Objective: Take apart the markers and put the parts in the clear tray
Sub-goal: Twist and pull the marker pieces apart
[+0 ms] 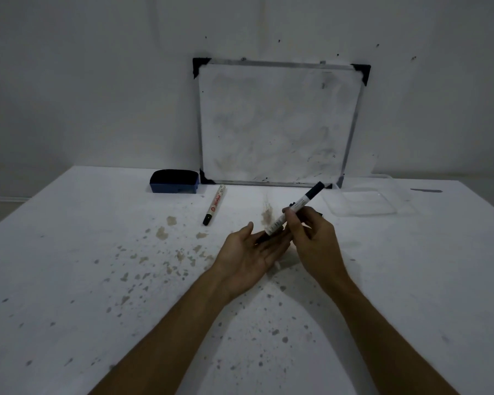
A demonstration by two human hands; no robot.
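Note:
My right hand (pixel 311 235) grips a white marker with a dark cap (pixel 300 208) around its middle; the capped end points up and to the right. The marker's lower end rests over the fingers of my left hand (pixel 251 258), which lies palm up with its fingers apart. A second white marker with red lettering and a black cap (pixel 215 205) lies on the table to the left, cap end toward me. The clear tray (pixel 360 202) stands at the back right of the table, beyond my right hand. Something small and dark shows just behind my right hand.
A small whiteboard (pixel 277 124) leans against the wall at the back of the table. A dark blue eraser (pixel 174 181) sits to its left. The white table top (pixel 97 266) is stained with brownish spots. A clear lid or second tray (pixel 394 186) lies behind the tray.

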